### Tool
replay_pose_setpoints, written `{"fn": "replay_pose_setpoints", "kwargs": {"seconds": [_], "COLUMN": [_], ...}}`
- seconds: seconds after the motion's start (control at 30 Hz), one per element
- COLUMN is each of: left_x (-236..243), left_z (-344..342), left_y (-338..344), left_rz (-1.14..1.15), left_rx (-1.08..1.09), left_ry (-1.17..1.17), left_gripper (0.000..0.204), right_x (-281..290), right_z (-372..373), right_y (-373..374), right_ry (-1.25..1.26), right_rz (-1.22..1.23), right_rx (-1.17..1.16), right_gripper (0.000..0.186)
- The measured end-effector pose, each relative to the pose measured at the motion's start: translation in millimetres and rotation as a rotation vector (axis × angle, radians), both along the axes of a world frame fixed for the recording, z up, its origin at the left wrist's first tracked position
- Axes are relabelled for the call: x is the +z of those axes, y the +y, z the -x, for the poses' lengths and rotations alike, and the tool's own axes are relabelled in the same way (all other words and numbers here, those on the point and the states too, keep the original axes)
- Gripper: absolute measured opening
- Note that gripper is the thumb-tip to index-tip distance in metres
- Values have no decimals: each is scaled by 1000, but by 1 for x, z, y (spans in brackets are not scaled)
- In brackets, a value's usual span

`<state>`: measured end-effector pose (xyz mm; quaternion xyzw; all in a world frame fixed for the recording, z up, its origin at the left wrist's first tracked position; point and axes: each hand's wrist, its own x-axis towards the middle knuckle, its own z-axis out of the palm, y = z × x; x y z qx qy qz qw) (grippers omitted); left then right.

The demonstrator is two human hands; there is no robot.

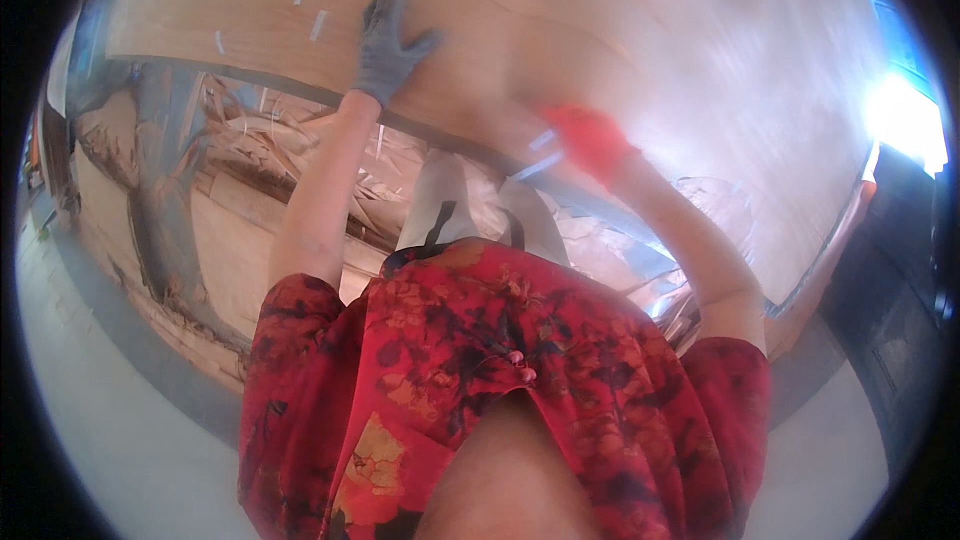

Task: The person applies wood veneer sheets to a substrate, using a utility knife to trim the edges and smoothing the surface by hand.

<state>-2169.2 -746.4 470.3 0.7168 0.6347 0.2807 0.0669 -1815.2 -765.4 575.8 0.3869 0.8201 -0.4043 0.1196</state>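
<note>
My left hand [392, 40], grey glove, spread flat on veneer sheet [620, 50]. My right hand [590, 140], red glove, blurred at sheet's near edge; grip indeterminable. Step judged: smoothing, positioning sheet. Next: even pressure.

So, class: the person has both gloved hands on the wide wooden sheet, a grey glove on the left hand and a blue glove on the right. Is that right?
Not quite. The right hand wears a red glove, not a blue one. The rest stands: the left hand wears a grey glove and lies flat, fingers spread, on the wide wooden sheet, with the right hand, blurred, on it too. The head view shows this.
</note>
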Motion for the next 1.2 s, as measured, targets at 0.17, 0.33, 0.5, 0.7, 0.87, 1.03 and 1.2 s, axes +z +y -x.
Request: {"fn": "replay_pose_setpoints", "kwargs": {"seconds": [0.17, 0.33, 0.5, 0.7, 0.87, 1.03, 1.2], "left_x": [-4, -6, -1, -8, -4, -5, -7], "left_z": [0, 2, 8, 6, 8, 10, 4], "left_y": [6, 2, -4, 6, 4, 4, 1], "left_rz": [-49, -37, -14, -33, -12, -46, -71], "left_rx": [-30, -8, 53, 61, 81, 64, 40], "left_ry": [51, 57, -16, -103, -197, -198, -165], "left_gripper": [82, 79, 86, 90, 90, 86, 82], "right_x": [-20, -4, 47, -16, -20, -26, -70], "right_z": [-52, -116, -28, 111, 168, 194, 169], "right_y": [8, 23, 60, 114, 127, 125, 121], "right_ry": [-90, -200, 79, 157, 47, -27, 121], "right_rz": [-107, -50, -165, -354, -372, -457, -349], "right_rx": [86, 99, -63, 200, 350, 419, 265], "right_gripper": [57, 56, 52, 51, 58, 63, 63]}}
